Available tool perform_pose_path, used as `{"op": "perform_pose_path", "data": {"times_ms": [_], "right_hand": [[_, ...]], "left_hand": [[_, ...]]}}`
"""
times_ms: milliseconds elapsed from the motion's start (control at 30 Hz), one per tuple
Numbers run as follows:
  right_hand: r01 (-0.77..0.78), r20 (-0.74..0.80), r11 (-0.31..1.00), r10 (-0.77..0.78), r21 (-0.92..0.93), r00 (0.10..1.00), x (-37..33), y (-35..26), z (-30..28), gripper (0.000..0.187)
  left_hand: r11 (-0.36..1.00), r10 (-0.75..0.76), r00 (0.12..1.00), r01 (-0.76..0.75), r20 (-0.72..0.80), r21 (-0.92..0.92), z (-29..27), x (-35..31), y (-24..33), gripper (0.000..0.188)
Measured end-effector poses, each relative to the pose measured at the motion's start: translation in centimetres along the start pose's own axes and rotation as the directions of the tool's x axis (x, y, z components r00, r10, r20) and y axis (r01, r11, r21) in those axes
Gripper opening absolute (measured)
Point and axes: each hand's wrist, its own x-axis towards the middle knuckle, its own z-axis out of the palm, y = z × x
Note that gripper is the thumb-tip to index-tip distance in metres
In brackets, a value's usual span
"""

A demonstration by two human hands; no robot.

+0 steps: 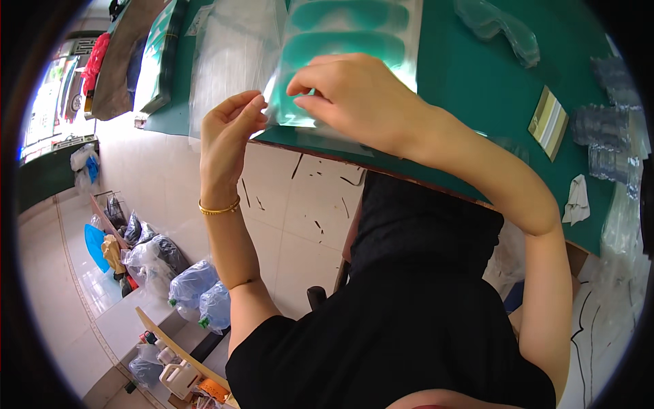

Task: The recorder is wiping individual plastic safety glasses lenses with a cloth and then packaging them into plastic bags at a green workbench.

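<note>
My left hand point(231, 136) is raised at the near edge of the table, with thumb and fingers pinched together. Whatever lies between its fingertips, perhaps clear film, is too hard to make out. Beside it, a stack of clear plastic sleeves point(228, 61) lies on the green tabletop. Over a clear sheet with rounded lens-shaped outlines point(344, 48) hovers my right hand point(361, 99), its fingers curled and its thumb close to the index finger. Glare and the hand itself hide what that grip holds, if anything.
Clear goggle-shaped plastic point(501, 31) lies at the far right. Nearer are a striped strip bundle point(548, 123), a white cloth point(577, 200) and stacked transparent pieces point(603, 133). A glossy stack point(155, 65) stands far left. Large water bottles point(194, 283) and bags point(146, 259) sit on the lower left.
</note>
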Motion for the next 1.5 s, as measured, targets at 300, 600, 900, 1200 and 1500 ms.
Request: {"op": "perform_pose_path", "data": {"times_ms": [300, 600, 900, 1200, 1500], "right_hand": [[0.105, 0.058, 0.927, -0.09, -0.361, 0.994, -1.0, 1.4, 2.3, 0.043], [0.21, -0.027, 0.964, -0.218, -0.162, 0.976, -1.6, 1.5, 2.8, 0.011], [0.124, -0.046, 0.992, -0.123, 0.013, 0.991, -1.6, 1.0, 1.6, 0.022], [-0.333, 0.173, 0.902, 0.295, 0.273, 0.94, 0.1, -0.9, -1.9, 0.023], [-0.419, -0.035, 0.687, 0.542, 0.593, 0.84, -1.8, 4.6, -9.3, 0.018]], "left_hand": [[0.986, -0.123, 0.975, 0.099, 0.184, 0.133, 0.2, -0.1, -0.7, 0.029], [0.985, -0.132, 0.979, 0.113, 0.158, 0.127, 0.1, -2.4, 0.1, 0.042], [0.991, -0.079, 0.959, 0.106, 0.272, -0.084, 1.4, -1.8, -0.6, 0.018], [0.974, 0.216, 0.919, -0.18, 0.329, -0.136, 2.6, -1.7, -1.3, 0.009], [0.998, 0.001, 0.989, -0.009, 0.145, 0.059, 1.0, -3.1, -1.2, 0.011]]}}
